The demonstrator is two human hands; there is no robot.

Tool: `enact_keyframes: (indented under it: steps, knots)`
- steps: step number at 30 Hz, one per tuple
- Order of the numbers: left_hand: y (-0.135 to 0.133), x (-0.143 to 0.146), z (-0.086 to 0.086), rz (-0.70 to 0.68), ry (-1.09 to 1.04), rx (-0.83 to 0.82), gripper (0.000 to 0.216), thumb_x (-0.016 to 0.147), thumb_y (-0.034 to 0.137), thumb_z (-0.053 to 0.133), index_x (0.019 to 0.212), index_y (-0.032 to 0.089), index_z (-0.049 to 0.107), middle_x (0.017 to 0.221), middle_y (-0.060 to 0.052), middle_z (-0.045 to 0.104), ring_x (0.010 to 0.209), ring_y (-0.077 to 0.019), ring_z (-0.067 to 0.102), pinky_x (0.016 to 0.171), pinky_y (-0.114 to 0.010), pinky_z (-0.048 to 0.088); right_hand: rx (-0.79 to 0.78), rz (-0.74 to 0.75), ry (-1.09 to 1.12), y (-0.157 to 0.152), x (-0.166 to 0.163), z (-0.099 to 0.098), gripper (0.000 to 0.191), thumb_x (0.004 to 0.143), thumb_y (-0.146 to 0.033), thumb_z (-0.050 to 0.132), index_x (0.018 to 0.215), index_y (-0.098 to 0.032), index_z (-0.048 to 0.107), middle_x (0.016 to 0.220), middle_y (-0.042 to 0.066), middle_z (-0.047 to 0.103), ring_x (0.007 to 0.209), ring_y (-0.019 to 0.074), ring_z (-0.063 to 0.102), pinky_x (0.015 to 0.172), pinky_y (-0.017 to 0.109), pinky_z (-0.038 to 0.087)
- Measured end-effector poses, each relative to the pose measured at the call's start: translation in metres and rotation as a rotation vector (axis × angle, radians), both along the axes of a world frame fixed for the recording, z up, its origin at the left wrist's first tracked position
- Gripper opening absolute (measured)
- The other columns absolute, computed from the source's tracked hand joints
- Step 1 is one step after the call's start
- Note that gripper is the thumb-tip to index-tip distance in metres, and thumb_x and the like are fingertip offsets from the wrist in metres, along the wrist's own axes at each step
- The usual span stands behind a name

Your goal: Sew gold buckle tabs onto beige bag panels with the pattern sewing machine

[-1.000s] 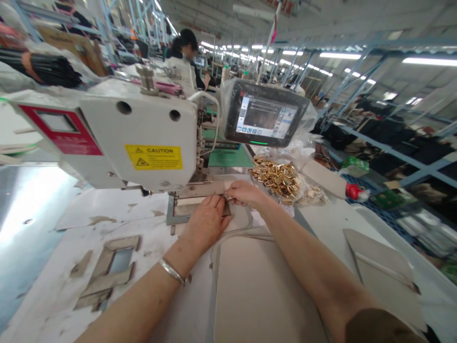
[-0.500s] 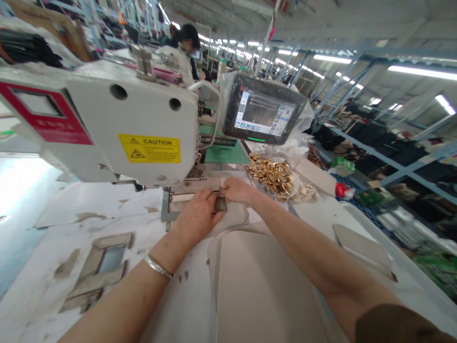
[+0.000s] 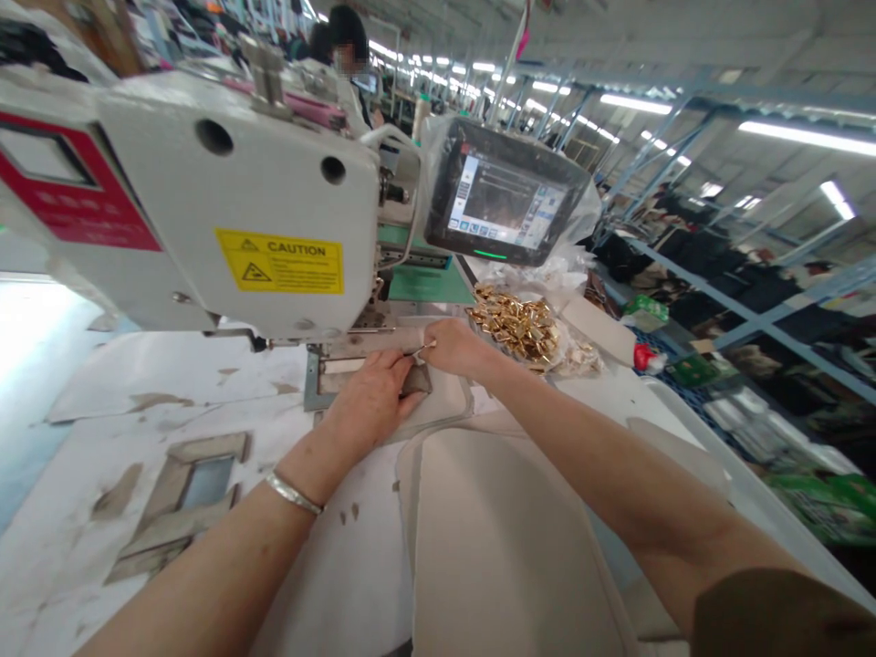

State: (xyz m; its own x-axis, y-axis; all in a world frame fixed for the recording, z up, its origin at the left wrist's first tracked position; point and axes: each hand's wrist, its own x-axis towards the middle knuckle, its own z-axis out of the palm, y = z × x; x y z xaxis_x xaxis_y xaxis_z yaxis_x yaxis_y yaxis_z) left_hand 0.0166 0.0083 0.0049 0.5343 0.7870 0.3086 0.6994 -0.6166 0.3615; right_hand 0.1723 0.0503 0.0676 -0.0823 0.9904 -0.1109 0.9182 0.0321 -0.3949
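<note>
My left hand (image 3: 370, 397) lies flat, fingers pressed down on a beige leather piece (image 3: 448, 401) inside the metal clamp frame (image 3: 311, 383) under the white sewing machine (image 3: 225, 201). Touching it from the right, my right hand (image 3: 455, 349) is closed in a pinch on a small metal piece (image 3: 425, 347) at the edge of the leather. A silver bracelet (image 3: 293, 493) circles my left wrist. Several stacked beige leather panels (image 3: 499, 538) lie between my forearms.
A pile of gold metal fittings (image 3: 520, 327) in plastic sits right of the machine. A touchscreen panel (image 3: 506, 196) stands above it. A taped cutout (image 3: 198, 479) marks the table at left. Another person sits far behind the machine. Shelving runs along the right.
The view has drifted closer and lower, so the machine looms larger. Both hands stay at the clamp frame, with the right pinch shifted slightly left along the leather edge.
</note>
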Motion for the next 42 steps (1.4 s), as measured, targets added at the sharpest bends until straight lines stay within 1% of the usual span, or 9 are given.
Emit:
enact_keyframes:
  steps: [3, 5, 7, 9, 17, 23, 33, 38, 42]
  knots:
    - [0.003, -0.002, -0.001, -0.014, -0.044, -0.017, 0.042, 0.084, 0.033, 0.057, 0.119, 0.009, 0.058, 0.115, -0.015, 0.061, 0.110, -0.0284, 0.053, 0.100, -0.044, 0.044, -0.269, -0.186, 0.405, 0.002, 0.004, 0.000, 0.026, 0.076, -0.006, 0.066, 0.057, -0.016, 0.051, 0.052, 0.001, 0.057, 0.065, 0.0156, 0.064, 0.063, 0.023, 0.053]
    - [0.006, -0.004, -0.002, -0.019, -0.067, -0.028, 0.044, 0.084, 0.034, 0.057, 0.121, 0.010, 0.057, 0.116, -0.015, 0.060, 0.109, -0.0281, 0.054, 0.099, -0.044, 0.044, -0.412, -0.279, 0.705, 0.003, 0.008, -0.001, 0.024, 0.079, -0.002, 0.061, 0.061, -0.014, 0.052, 0.052, 0.000, 0.057, 0.057, 0.0118, 0.061, 0.062, 0.023, 0.056]
    - [0.009, -0.005, -0.003, -0.021, -0.076, -0.035, 0.044, 0.084, 0.034, 0.057, 0.121, 0.011, 0.056, 0.116, -0.015, 0.060, 0.109, -0.0278, 0.054, 0.099, -0.044, 0.044, -0.468, -0.336, 0.877, 0.003, 0.012, -0.002, 0.022, 0.080, 0.002, 0.059, 0.064, -0.013, 0.053, 0.053, -0.001, 0.058, 0.053, 0.0104, 0.060, 0.060, 0.024, 0.057]
    - [0.010, -0.005, -0.004, -0.020, -0.072, -0.040, 0.044, 0.084, 0.035, 0.056, 0.121, 0.012, 0.057, 0.116, -0.014, 0.060, 0.109, -0.0277, 0.054, 0.100, -0.044, 0.043, -0.478, -0.381, 0.922, 0.004, 0.015, -0.004, 0.022, 0.081, 0.004, 0.058, 0.066, -0.012, 0.053, 0.053, -0.001, 0.058, 0.050, 0.0101, 0.059, 0.056, 0.023, 0.056]
    - [0.012, -0.005, -0.007, -0.021, -0.031, -0.015, 0.043, 0.085, 0.036, 0.055, 0.122, 0.014, 0.058, 0.117, -0.012, 0.060, 0.110, -0.0273, 0.054, 0.100, -0.042, 0.043, -0.505, -0.383, 0.962, 0.007, 0.025, -0.019, 0.021, 0.080, 0.003, 0.060, 0.067, -0.012, 0.054, 0.051, -0.001, 0.058, 0.048, 0.0102, 0.057, 0.055, 0.023, 0.055]
    - [0.011, -0.005, -0.008, -0.019, -0.025, -0.004, 0.048, 0.086, 0.037, 0.054, 0.127, 0.013, 0.056, 0.118, -0.013, 0.059, 0.109, -0.0275, 0.053, 0.100, -0.043, 0.043, -0.491, -0.352, 0.948, 0.006, 0.026, -0.020, 0.019, 0.080, 0.002, 0.059, 0.067, -0.010, 0.057, 0.050, -0.001, 0.058, 0.045, 0.0088, 0.055, 0.052, 0.021, 0.053]
    - [0.002, 0.005, -0.002, 0.012, 0.083, 0.050, 0.043, 0.091, 0.036, 0.049, 0.127, 0.014, 0.058, 0.115, -0.014, 0.060, 0.109, -0.0282, 0.053, 0.099, -0.044, 0.044, -0.307, -0.330, 0.592, 0.005, 0.012, -0.020, 0.029, 0.076, 0.002, 0.063, 0.056, -0.015, 0.052, 0.040, -0.004, 0.050, 0.038, 0.0071, 0.049, 0.043, 0.016, 0.048]
    - [-0.007, 0.017, -0.006, 0.016, 0.197, 0.105, 0.044, 0.095, 0.029, 0.044, 0.132, 0.005, 0.051, 0.134, -0.016, 0.056, 0.123, -0.0268, 0.049, 0.110, -0.041, 0.036, -0.313, -0.302, 0.438, 0.003, 0.007, -0.016, 0.028, 0.076, 0.001, 0.062, 0.055, -0.015, 0.051, 0.037, -0.005, 0.048, 0.037, 0.0075, 0.050, 0.041, 0.016, 0.047]
    - [-0.011, 0.020, -0.004, 0.050, 0.239, 0.115, 0.042, 0.095, 0.027, 0.042, 0.132, 0.007, 0.050, 0.131, -0.014, 0.059, 0.121, -0.0244, 0.052, 0.107, -0.039, 0.039, -0.356, -0.298, 0.426, 0.002, 0.011, -0.015, 0.025, 0.081, -0.006, 0.061, 0.059, -0.013, 0.053, 0.037, -0.005, 0.049, 0.034, 0.0069, 0.048, 0.040, 0.016, 0.047]
